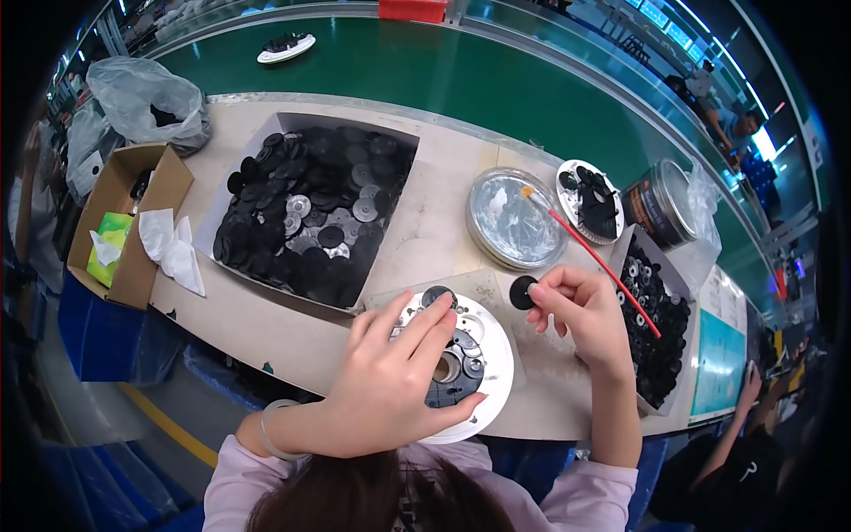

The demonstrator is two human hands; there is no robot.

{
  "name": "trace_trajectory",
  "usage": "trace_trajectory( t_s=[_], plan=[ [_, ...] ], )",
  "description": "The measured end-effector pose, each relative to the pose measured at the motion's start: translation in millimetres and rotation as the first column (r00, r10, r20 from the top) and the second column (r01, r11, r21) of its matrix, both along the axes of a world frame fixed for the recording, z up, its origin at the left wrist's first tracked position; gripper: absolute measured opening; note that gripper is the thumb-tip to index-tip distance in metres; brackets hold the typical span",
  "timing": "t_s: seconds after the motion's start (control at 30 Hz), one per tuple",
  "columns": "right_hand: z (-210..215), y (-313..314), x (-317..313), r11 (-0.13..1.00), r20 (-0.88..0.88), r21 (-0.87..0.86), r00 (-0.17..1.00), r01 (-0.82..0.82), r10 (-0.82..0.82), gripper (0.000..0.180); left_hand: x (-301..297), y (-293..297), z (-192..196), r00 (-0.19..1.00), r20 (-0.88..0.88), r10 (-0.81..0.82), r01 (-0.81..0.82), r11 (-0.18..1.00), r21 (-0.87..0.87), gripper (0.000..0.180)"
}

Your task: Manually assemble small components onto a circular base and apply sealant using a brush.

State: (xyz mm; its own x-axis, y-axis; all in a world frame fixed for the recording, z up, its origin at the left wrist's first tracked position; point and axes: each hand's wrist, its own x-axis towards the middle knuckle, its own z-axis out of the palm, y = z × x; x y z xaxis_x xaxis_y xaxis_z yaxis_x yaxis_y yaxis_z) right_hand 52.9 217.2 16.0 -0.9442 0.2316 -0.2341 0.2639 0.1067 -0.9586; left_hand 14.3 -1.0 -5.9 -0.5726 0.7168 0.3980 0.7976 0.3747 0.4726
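- Fingers of my left hand lie spread and flat over the white round housing, the forefinger reaching to a small black gear at its far rim; they press on it and pinch nothing.
- White round housing sits at the near edge of the workbench, right in front of me, with a dark gear assembly in its middle, partly under my palm.
- My right hand is just beside the housing on its right, fingers narrowed: thumb and forefinger hold a black disc, and a thin red brush is gripped in the same hand, slanting up-left to down-right.
- Brush's tip reaches over a shallow round tin beyond my right hand.
- Big open box of black and silver gears lies beyond my left hand.
- A narrower tray of black parts stands to the right of my right hand.
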Motion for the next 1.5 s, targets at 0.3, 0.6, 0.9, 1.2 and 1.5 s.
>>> trace_trajectory(
  t_s=[0.3, 0.6, 0.9, 1.2, 1.5],
  plan=[
    [-3.7, -7.4, -3.8, 0.999, -0.011, -0.007, 0.999, -0.05, 0.05, 0.011, 1.6, 6.1, 1.0, 0.994, -0.1, 0.047, -0.049, 0.999, -0.02, 0.06],
    [0.6, -5.9, -4.0, 0.997, 0.062, -0.055, 0.997, -0.052, 0.055, 0.012, -3.2, 7.6, -5.0, 0.994, -0.106, 0.005, -0.005, 1.0, -0.004, 0.061],
    [-12.0, -8.3, -17.7, 0.983, 0.179, -0.104, 0.969, -0.153, 0.17, 0.018, -6.6, 7.9, -11.2, 0.992, -0.089, -0.087, 0.091, 0.995, 0.031, 0.063],
    [-15.2, -3.4, -32.4, 0.958, 0.252, -0.229, 0.94, -0.172, 0.229, 0.019, -10.9, 2.1, 0.4, 0.977, -0.001, -0.211, 0.211, 0.977, -0.009, 0.062],
    [-1.5, -17.5, -18.0, 0.961, 0.167, -0.144, 0.952, -0.234, 0.257, 0.016, -8.0, -7.3, -3.7, 0.984, 0.003, -0.179, 0.179, 0.982, 0.066, 0.056]
  ],
)
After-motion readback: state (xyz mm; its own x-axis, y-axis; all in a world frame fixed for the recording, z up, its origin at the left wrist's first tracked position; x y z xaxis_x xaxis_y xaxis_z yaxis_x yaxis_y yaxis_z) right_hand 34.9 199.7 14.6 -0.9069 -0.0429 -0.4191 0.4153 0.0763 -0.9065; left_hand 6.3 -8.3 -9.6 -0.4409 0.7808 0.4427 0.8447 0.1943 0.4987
